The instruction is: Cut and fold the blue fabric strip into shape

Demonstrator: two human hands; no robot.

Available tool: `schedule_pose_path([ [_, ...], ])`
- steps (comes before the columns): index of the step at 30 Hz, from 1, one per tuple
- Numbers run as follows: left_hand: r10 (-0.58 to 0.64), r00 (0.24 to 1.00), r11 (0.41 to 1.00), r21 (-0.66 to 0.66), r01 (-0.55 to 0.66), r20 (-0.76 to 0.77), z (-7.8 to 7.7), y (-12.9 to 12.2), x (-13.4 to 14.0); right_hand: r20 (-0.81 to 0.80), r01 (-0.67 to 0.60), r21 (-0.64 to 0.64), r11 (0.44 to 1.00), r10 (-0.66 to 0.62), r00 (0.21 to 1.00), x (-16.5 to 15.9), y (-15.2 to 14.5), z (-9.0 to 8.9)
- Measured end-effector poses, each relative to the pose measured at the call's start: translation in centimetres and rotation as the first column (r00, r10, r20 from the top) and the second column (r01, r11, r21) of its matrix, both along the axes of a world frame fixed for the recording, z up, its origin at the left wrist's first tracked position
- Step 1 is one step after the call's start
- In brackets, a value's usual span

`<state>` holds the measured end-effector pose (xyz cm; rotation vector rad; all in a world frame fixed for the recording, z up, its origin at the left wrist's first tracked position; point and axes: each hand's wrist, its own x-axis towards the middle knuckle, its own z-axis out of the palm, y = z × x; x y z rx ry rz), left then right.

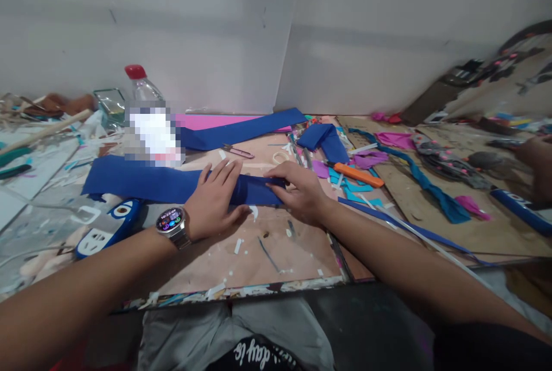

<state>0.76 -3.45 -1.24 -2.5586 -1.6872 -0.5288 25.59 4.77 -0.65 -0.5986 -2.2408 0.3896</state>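
Note:
A long strip of blue fabric (142, 181) lies across the cluttered work table. My left hand (215, 198), a watch on its wrist, rests flat on the strip with its fingers spread. At the strip's right end, my right hand (299, 190) pinches the fabric between thumb and fingers. Behind them lies a second blue strip (245, 133), with small thread snips (238, 152) just in front of it. To the right of my right hand are a folded blue piece (323, 140) and an orange utility knife (357, 175).
A plastic bottle with a red cap (136, 72) stands at the back left. A blue and white power strip (110, 227) with cables sits beside my left forearm. Colored scraps (371, 158) litter the right side. Another person's hand (537, 164) shows at the far right, blurred.

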Motion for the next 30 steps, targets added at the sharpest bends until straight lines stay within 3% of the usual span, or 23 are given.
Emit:
schedule_pose_path([
  [4,0.003,0.999,0.998,0.056,-0.005,0.032,0.8,-0.1,0.1,0.047,0.053,-0.027,0.998,-0.052,0.998,0.0,-0.7,0.8],
  [11,-0.031,0.998,0.999,0.030,0.030,0.051,1.1,-0.2,0.2,0.077,0.180,-0.237,0.955,-0.166,0.983,-0.4,0.0,-0.4],
  [16,0.026,0.996,0.990,0.135,-0.038,0.087,1.4,-0.1,0.0,-0.173,0.185,0.047,0.982,-0.174,0.969,0.3,-0.5,0.9],
  [18,0.051,0.993,0.981,0.180,-0.069,0.103,1.6,-0.2,0.0,-0.172,0.180,0.082,0.980,-0.164,0.971,0.6,-0.5,1.2],
  [22,0.080,0.992,0.979,0.181,-0.097,0.098,1.6,-0.1,0.0,-0.059,0.160,-0.107,0.981,-0.167,0.984,0.3,-0.1,0.5],
  [26,0.115,0.993,0.982,0.144,-0.119,0.041,1.4,0.3,-0.2,-0.146,0.158,-0.312,0.937,-0.211,0.967,-0.4,0.2,-0.3],
  [28,0.128,0.992,0.982,0.141,-0.129,0.020,1.3,0.7,-0.5,-0.189,0.123,-0.475,0.871,-0.238,0.953,-0.7,0.3,-0.4],
  [30,0.140,0.990,0.982,0.129,-0.141,0.014,1.3,1.1,-0.8,-0.170,0.058,-0.700,0.712,-0.245,0.955,-0.9,0.4,-0.4],
])
